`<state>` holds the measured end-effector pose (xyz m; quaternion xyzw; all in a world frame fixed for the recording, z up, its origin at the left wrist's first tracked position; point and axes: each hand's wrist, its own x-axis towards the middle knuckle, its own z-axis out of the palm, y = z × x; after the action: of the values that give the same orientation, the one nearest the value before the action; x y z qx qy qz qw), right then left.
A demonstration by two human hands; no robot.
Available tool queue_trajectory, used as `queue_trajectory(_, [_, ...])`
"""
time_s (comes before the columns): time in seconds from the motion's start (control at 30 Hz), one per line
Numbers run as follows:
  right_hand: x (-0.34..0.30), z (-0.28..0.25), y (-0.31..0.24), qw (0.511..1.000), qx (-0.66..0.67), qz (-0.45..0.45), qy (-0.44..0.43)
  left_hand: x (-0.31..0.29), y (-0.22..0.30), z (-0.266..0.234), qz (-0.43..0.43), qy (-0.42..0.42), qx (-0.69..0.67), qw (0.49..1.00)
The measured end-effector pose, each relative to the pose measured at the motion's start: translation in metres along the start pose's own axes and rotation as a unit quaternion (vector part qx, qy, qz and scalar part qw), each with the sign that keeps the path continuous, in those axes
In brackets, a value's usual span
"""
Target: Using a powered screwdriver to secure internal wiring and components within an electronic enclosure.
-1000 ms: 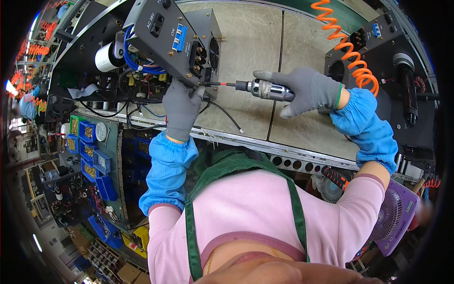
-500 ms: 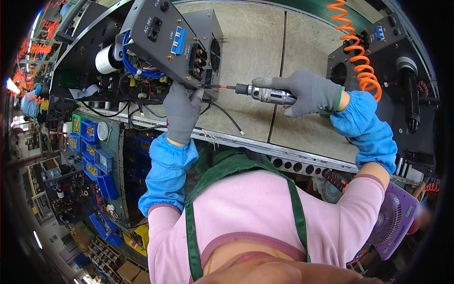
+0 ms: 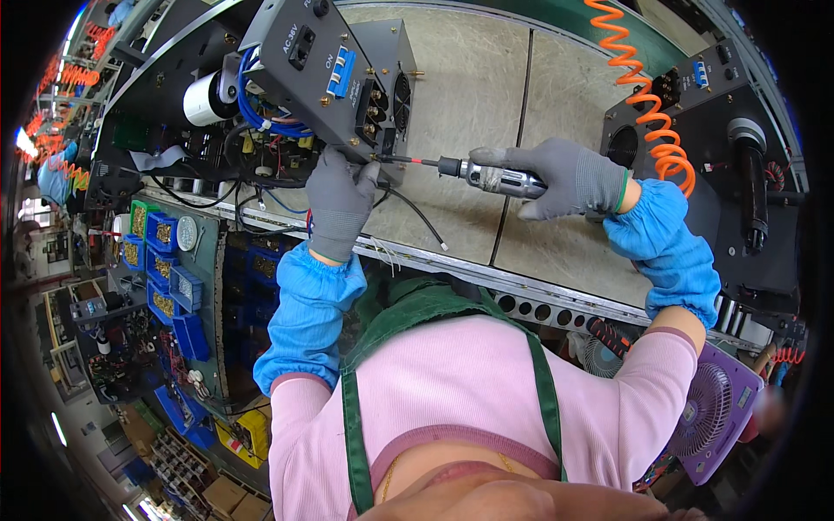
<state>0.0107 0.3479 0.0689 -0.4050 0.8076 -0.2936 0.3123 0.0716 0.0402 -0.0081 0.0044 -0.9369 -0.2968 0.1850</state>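
Observation:
In my right hand [image 3: 573,178], gloved in grey, is a silver power screwdriver [image 3: 512,181] with a black chuck. Its long bit [image 3: 408,160], banded in red, points left and reaches the lower right corner of a dark grey panel [image 3: 300,95]. My left hand [image 3: 340,204], also gloved, closes at that panel's lower edge beside the bit's tip. Its fingertips are partly hidden, and any screw there is too small to make out. The panel bears a blue switch [image 3: 341,72] and a black terminal block [image 3: 373,113]. Blue wires [image 3: 261,122] run behind it.
At the right stands a second dark grey machine [image 3: 695,104], with an orange coiled hose [image 3: 638,87] in front. A black cable [image 3: 421,217] lies on the worktop [image 3: 473,95]. Blue bins [image 3: 163,230] with small brass-coloured parts are at the left. A purple fan [image 3: 708,417] stands lower right.
The view has shifted slightly, so the panel and my left hand appear a little further right. The bit stays at the panel's corner, and both hands keep their hold.

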Motion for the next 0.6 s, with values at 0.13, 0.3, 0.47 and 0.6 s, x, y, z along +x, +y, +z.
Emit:
queue_trajectory(0.13, [0.000,0.000,-0.001,1.000,0.002,0.000,0.004,0.000,-0.003,0.002,-0.004,-0.002,-0.015,1.000])
queue_trajectory(0.3, [0.002,0.003,0.003,1.000,-0.019,0.007,0.007,-0.001,-0.005,0.003,0.012,0.010,-0.008,1.000])
queue_trajectory(0.47, [-0.003,0.008,-0.002,0.999,0.015,-0.024,0.034,0.001,-0.003,0.000,0.016,0.004,-0.015,1.000])
queue_trajectory(0.6, [-0.024,0.015,-0.016,0.991,-0.060,0.114,0.037,-0.003,-0.003,-0.025,0.014,-0.015,-0.117,0.993])
